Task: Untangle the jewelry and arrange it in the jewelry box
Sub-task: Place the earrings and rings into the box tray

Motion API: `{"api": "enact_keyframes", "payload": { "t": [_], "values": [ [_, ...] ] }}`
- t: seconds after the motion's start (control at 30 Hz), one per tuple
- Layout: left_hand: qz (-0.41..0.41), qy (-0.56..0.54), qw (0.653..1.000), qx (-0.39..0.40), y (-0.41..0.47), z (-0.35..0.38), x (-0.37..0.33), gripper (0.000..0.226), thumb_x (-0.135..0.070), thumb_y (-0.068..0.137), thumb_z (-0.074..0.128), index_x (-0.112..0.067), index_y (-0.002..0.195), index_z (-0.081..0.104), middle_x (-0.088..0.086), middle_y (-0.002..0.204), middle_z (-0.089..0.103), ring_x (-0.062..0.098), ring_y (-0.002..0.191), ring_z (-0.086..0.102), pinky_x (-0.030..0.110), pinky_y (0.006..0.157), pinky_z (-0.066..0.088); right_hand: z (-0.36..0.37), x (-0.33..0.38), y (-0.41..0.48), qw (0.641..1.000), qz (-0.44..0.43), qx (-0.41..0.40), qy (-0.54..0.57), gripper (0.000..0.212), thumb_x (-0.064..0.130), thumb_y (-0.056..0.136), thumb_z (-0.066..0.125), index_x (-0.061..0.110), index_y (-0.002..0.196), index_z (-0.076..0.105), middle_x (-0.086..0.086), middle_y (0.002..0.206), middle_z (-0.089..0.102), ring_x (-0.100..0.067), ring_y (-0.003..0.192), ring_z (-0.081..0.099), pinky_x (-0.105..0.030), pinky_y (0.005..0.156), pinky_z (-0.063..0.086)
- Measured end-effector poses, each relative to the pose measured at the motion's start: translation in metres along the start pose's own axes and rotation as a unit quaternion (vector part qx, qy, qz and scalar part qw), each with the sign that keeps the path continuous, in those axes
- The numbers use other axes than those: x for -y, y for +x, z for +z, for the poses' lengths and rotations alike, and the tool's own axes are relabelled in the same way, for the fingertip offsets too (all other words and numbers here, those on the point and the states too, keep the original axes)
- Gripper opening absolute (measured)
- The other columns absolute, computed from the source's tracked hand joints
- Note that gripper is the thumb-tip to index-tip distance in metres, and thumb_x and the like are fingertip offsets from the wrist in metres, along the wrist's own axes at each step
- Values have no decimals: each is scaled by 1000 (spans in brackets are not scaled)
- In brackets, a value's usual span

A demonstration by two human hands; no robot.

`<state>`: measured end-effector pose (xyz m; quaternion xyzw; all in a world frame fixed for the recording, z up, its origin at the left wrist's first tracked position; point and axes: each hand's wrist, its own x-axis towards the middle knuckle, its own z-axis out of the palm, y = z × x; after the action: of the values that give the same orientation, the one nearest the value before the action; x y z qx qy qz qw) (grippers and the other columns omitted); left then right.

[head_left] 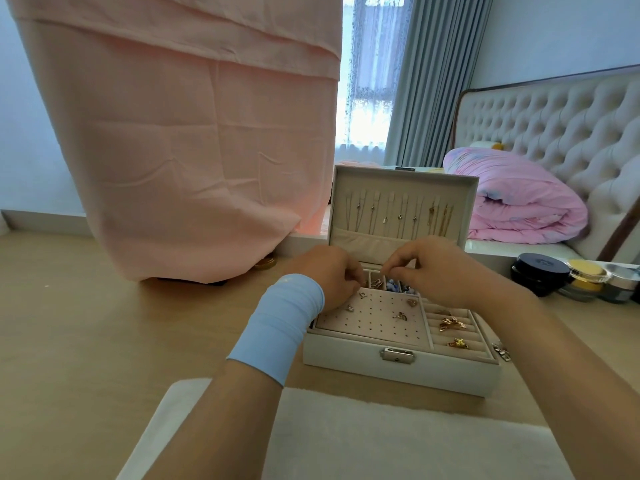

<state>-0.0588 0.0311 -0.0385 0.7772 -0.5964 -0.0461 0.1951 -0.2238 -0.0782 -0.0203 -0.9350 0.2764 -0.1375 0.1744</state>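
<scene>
The jewelry box (346, 358) sits open on the wooden tabletop (104, 341) right in front of you, its lid (403, 187) standing upright with a row of fine necklaces (398, 214) hanging inside it. Both your hands are over the small back compartments of the tray.

Your left hand (329, 271), with a light blue wristband (277, 327) on the wrist, has its fingers curled down at the back left corner of the tray. Its grip is drawn together, but I cannot tell whether it is clamped on a piece, since anything there is too small to see. Your right hand (440, 268) has thumb and forefinger brought together just above the compartments. That grip is closed too, and again I cannot tell what, if anything, is between the tips.

Below your fingers, a blue beaded piece (394, 285) lies in one back compartment. A few small earrings (400, 316) are scattered on the pink perforated panel (374, 327). Gold pieces (452, 323) rest in the ring rolls on the right side. The silver latch (397, 355) is on the front wall.

Some small metal bits (502, 351) lie on the tabletop just beside the box's right end. Farther right stand a black jar (540, 271) and a yellow-topped jar (587, 275), touching each other. A pink cloth (180, 133) hangs at the left, and a white fluffy pad (381, 438) is nearest you.
</scene>
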Motion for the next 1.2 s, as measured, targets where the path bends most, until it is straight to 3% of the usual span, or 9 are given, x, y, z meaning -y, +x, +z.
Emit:
{"api": "enact_keyframes", "payload": {
  "t": [0.23, 0.47, 0.7, 0.8, 0.87, 0.93, 1.1, 1.2],
  "values": [
    [20, 53, 998, -20, 6, 14, -3, 16, -43, 88, 63, -36, 97, 74, -11, 103, 66, 15, 99, 57, 30, 82, 48, -19, -18, -8, 999, -2, 40, 18, 19, 21, 93, 69, 38, 92, 78, 22, 91, 71, 15, 81, 60, -14, 74, 43],
    [22, 40, 999, -20, 6, 12, -3, 14, -44, 88, 62, -37, 95, 71, -12, 101, 64, 12, 96, 56, 27, 81, 45, -16, -9, -13, 993, 13, 120, -7, 19, 26, 86, 78, 39, 99, 78, 23, 94, 68, 2, 89, 61, -11, 72, 40],
    [32, -67, 996, -51, 2, -4, -7, 6, -33, 89, 63, -38, 91, 68, -22, 88, 63, -1, 78, 55, 26, 81, 49, -6, 1, -14, 989, 18, 147, -19, 13, 25, 88, 76, 35, 97, 78, 22, 97, 68, 4, 88, 59, -10, 70, 38],
    [49, -130, 989, -41, 0, -6, -10, 8, -29, 88, 66, -37, 87, 67, -20, 83, 65, -2, 75, 58, 24, 79, 50, -8, 1, -14, 996, 7, 81, 37, 10, 25, 88, 76, 34, 92, 76, 21, 81, 70, 10, 69, 61, -11, 67, 41],
    [55, -170, 983, -31, -1, -7, -12, 5, -29, 85, 71, -33, 85, 68, -15, 81, 69, 2, 79, 63, 25, 80, 53, -10, 2, -14, 994, -8, 18, 110, 8, 19, 87, 77, 25, 93, 79, 19, 68, 70, 10, 54, 58, -8, 57, 41],
    [64, -220, 973, -26, -2, -7, -13, 9, -29, 81, 76, -28, 86, 69, -11, 79, 72, 6, 79, 67, 26, 80, 56, -13, 4, -16, 985, -28, -22, 168, 7, 16, 87, 77, 16, 94, 80, 20, 59, 67, 9, 50, 57, -6, 53, 42],
    [80, -314, 945, -43, -3, -11, -12, 13, -18, 79, 80, -18, 88, 70, -12, 69, 71, 1, 70, 67, 17, 72, 53, -14, 9, -21, 960, 16, -27, 277, 12, 20, 94, 69, 13, 90, 78, 11, 60, 69, 1, 44, 51, -10, 47, 40],
    [87, -340, 935, -45, -2, -13, -9, 9, -12, 82, 76, -14, 90, 71, -4, 77, 75, 7, 74, 70, 23, 75, 56, -13, 11, -21, 940, 37, -12, 340, 19, 26, 96, 65, 14, 85, 75, 7, 64, 70, -8, 44, 44, -17, 44, 36]
  ]
}}
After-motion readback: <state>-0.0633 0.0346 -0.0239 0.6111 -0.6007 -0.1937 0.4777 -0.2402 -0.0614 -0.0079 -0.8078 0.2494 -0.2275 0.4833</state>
